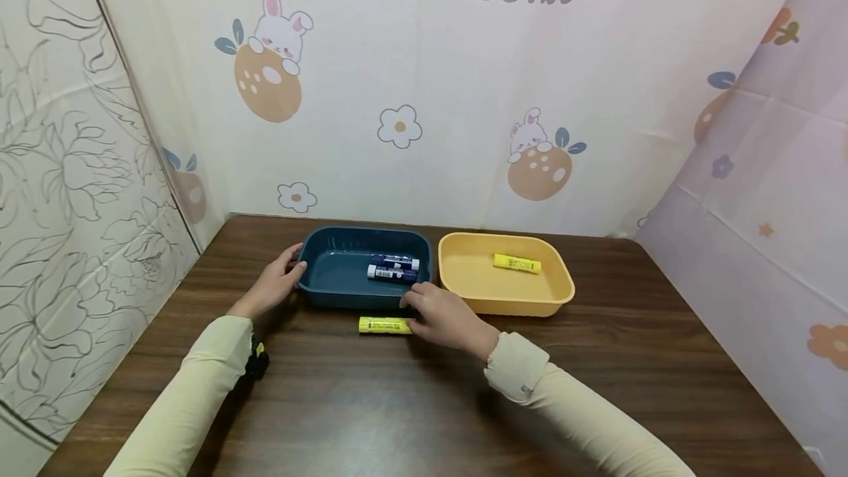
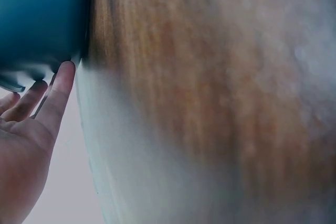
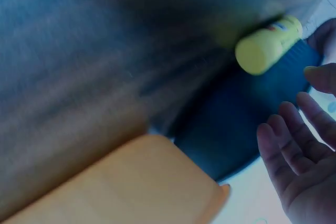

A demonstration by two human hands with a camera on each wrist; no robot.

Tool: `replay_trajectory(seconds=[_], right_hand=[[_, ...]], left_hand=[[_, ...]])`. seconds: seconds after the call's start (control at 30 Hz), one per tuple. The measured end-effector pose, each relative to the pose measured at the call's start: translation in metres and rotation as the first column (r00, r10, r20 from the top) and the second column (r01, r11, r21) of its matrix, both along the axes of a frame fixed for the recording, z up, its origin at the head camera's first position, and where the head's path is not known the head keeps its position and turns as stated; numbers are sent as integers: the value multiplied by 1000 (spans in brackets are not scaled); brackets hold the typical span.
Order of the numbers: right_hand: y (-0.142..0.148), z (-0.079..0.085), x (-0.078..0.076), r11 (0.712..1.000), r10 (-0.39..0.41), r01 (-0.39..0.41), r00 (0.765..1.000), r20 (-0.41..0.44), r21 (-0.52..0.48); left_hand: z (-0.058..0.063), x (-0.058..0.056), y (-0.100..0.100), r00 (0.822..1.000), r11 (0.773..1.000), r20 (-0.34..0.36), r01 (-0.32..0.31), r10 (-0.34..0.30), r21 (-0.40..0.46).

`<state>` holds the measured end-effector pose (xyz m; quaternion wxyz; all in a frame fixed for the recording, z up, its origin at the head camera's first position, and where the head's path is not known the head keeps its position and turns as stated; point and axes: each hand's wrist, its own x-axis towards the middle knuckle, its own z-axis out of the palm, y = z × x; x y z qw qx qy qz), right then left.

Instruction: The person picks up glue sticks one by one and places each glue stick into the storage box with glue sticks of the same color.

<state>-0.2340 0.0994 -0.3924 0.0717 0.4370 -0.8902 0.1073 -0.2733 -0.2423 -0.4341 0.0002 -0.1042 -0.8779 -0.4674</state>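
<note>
A dark blue tray [image 1: 364, 300] stands at the table's back, with two dark blue and white glue sticks [image 1: 392, 273] lying inside. My left hand [image 1: 274, 282] touches its left end; in the left wrist view the fingers [image 2: 62, 85] reach fairly straight to the tray's wall [image 2: 42, 19]. In front of the tray lies a yellow glue stick [image 1: 383, 325]. My right hand [image 1: 445, 315] is at the tray's front right corner, partly covering the stick's right end in the head view. The right wrist view shows its fingers [image 3: 286, 140] loosely spread, apart from the yellow glue stick [image 3: 268, 45].
A yellow tray [image 1: 506, 306] stands just right of the blue one, holding another yellow glue stick [image 1: 517, 263]. Behind the brown wooden table [image 1: 371, 403] hangs a printed curtain [image 1: 424, 43]. A black device [image 1: 257, 361] is worn at the left wrist.
</note>
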Motion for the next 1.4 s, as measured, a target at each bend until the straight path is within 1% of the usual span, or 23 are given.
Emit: replay_trajectory(seconds=[0.13,0.23,0.4,0.53,0.73,1.0,1.2,1.4], right_hand=[[-2,-11,2,1000,5,-5,1000,-25,20],[-3,-17,4,999,6,-5,1000,-21,39],[-7,-26,5,998,-3,5,1000,-29,66],[-10,-30,6,997,-4,9,998,-55,82],[-15,-34,5,994,-15,24,996,-85,107],[-22,-32,3,983,-26,44,994,-103,179],[-24,-28,2,978,-16,34,996,-85,208],[-23,-30,3,980,1,15,997,-78,201]], left_hand=[[0,0,0,1000,1000,4,1,-1,3],[0,-1,0,1000,1000,2,3,-3,6],[-1,-1,1,1000,1000,5,0,0,-1],[-1,-1,2,1000,1000,4,-2,2,-10],[0,-1,4,1000,1000,-4,1,-1,-18],[2,0,4,1000,1000,0,6,-6,-8],[3,0,4,1000,1000,7,7,-7,0],[2,1,3,1000,1000,16,-5,5,1]])
